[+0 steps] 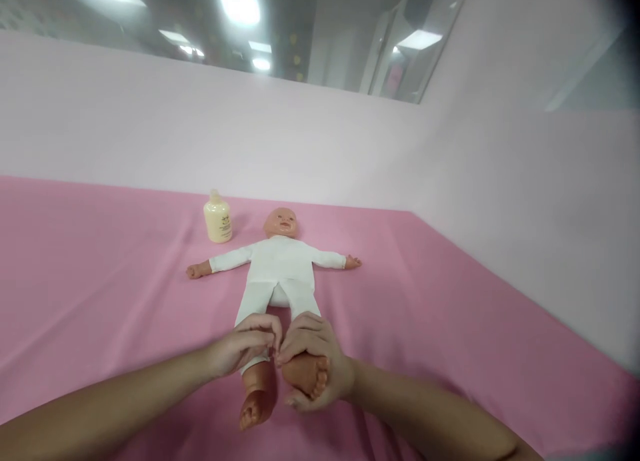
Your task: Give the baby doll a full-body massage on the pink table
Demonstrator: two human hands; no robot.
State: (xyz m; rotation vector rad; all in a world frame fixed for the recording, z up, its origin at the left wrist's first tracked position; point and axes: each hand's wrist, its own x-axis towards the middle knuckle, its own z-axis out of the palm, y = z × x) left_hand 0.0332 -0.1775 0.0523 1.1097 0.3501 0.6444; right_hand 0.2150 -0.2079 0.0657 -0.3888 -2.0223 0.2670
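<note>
A baby doll (281, 264) in a white suit lies on its back, head away from me and arms spread. My right hand (320, 354) is wrapped round one of its feet, the doll's foot (306, 374), which is raised with sole and toes facing me. Close beside it, my left hand (253, 341) is over the doll's other leg with fingers curled, fingertips close to the held foot's heel. What those fingertips hold, if anything, is hidden. The doll's other foot (255, 407) rests on the pink cover below my left hand.
A pale yellow lotion bottle (219, 221) stands beside the doll's head on the left. The pink cover (425, 327) spreads under everything, with soft folds. White walls (200, 127) rise behind and to the right, with a reflective glass panel (340, 41) above.
</note>
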